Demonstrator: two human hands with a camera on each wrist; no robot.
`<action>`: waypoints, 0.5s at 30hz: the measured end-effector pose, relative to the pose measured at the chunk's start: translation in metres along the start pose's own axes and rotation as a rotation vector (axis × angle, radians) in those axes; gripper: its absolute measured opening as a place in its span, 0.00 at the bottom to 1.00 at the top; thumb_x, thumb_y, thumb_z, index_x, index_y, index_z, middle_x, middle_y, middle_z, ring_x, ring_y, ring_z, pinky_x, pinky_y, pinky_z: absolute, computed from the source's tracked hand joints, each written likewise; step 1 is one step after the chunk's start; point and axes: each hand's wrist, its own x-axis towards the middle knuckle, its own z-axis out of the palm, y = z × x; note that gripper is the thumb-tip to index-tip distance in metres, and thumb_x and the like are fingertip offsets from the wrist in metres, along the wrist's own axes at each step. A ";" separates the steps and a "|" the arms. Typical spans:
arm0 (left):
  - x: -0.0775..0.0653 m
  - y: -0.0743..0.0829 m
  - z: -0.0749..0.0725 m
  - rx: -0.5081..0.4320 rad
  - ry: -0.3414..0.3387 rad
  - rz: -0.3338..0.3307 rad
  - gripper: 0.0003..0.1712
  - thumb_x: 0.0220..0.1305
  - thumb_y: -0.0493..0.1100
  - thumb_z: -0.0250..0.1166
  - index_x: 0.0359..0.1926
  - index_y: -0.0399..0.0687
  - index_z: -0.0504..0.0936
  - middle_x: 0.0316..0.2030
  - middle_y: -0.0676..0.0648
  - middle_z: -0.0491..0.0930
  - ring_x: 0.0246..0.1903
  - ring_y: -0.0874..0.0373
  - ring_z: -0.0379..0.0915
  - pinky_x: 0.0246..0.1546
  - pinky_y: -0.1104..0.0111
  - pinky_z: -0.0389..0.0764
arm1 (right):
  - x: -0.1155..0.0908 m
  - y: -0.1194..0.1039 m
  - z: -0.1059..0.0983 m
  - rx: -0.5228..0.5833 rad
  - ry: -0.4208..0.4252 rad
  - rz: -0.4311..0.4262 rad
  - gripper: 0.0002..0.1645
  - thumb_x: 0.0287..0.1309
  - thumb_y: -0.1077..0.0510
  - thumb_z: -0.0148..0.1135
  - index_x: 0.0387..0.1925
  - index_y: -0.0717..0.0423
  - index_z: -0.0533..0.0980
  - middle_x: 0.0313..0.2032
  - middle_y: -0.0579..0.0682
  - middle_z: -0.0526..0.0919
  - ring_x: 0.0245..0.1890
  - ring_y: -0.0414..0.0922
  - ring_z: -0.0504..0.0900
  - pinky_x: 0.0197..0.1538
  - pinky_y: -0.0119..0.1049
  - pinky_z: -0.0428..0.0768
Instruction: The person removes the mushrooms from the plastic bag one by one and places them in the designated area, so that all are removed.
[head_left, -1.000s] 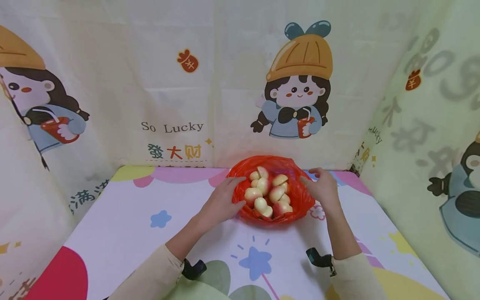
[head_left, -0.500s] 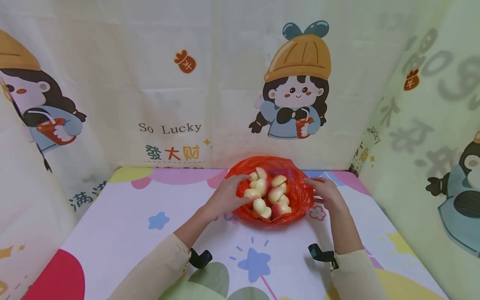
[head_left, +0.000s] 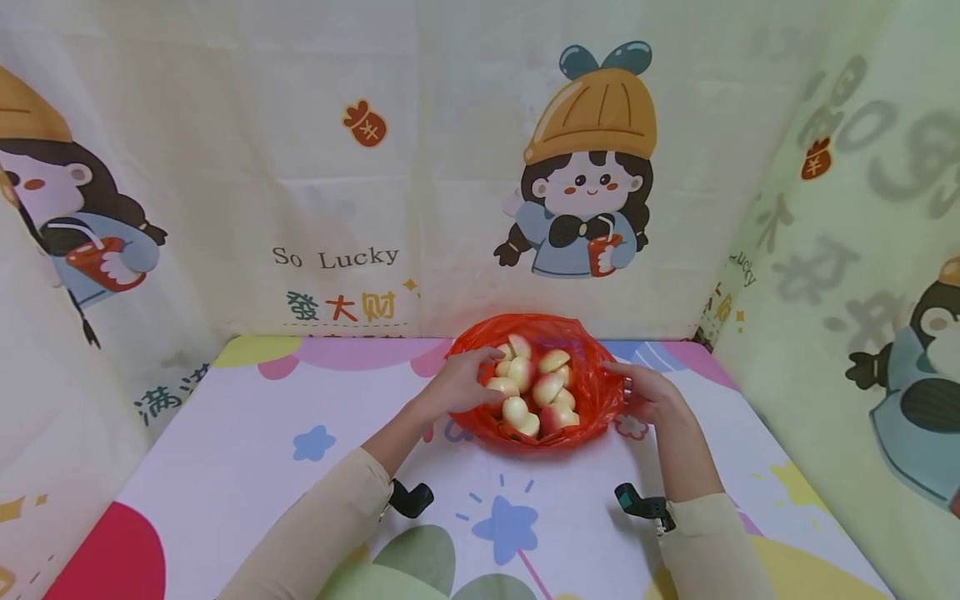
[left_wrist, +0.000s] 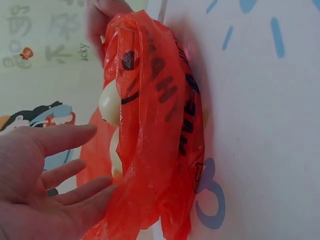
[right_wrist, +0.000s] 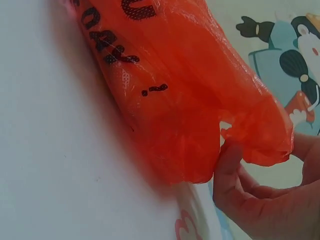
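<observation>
A red plastic bag (head_left: 547, 444) stands on the table with its mouth spread wide. Inside lie several pale yellow, pink-blushed fruits (head_left: 522, 373) that look like peaches, some apparently cut. My left hand (head_left: 467, 379) reaches over the bag's left rim, its fingertips close to the fruits. In the left wrist view its fingers are extended and spread, holding nothing. At the right rim, my right hand (head_left: 647, 393) holds the bag's edge: the right wrist view has the thumb (right_wrist: 227, 172) against the plastic and another finger partly hidden behind it.
The table (head_left: 360, 517) is covered by a white cloth with printed stars and flowers. Cream printed curtains (head_left: 465, 183) close off the back and both sides. A small black device (head_left: 411, 498) sits at the left wrist, another (head_left: 643, 503) at the right.
My left hand has moved right and farther over the bag's mouth, towards the fruits. My right hand has shifted slightly lower along the rim. The bag stays in place.
</observation>
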 end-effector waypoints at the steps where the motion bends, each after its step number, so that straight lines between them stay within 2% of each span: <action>1: 0.001 0.000 0.000 -0.005 -0.008 -0.010 0.37 0.64 0.41 0.73 0.72 0.45 0.72 0.65 0.38 0.78 0.65 0.41 0.74 0.52 0.57 0.87 | 0.001 0.000 -0.001 0.028 -0.010 0.017 0.38 0.70 0.44 0.65 0.72 0.52 0.61 0.58 0.51 0.73 0.49 0.44 0.81 0.51 0.37 0.88; 7: 0.007 0.000 -0.001 -0.010 -0.040 -0.043 0.37 0.64 0.41 0.72 0.72 0.44 0.72 0.66 0.38 0.77 0.65 0.41 0.74 0.54 0.56 0.86 | 0.004 0.002 -0.003 0.101 -0.046 0.052 0.31 0.68 0.47 0.67 0.64 0.49 0.64 0.54 0.50 0.74 0.48 0.44 0.81 0.53 0.38 0.87; 15: 0.014 -0.001 -0.003 0.013 -0.073 -0.056 0.37 0.63 0.41 0.74 0.72 0.41 0.72 0.66 0.37 0.77 0.64 0.41 0.75 0.54 0.57 0.86 | 0.005 0.001 -0.004 0.106 -0.103 0.052 0.34 0.69 0.46 0.67 0.68 0.49 0.62 0.49 0.48 0.81 0.48 0.43 0.83 0.53 0.38 0.87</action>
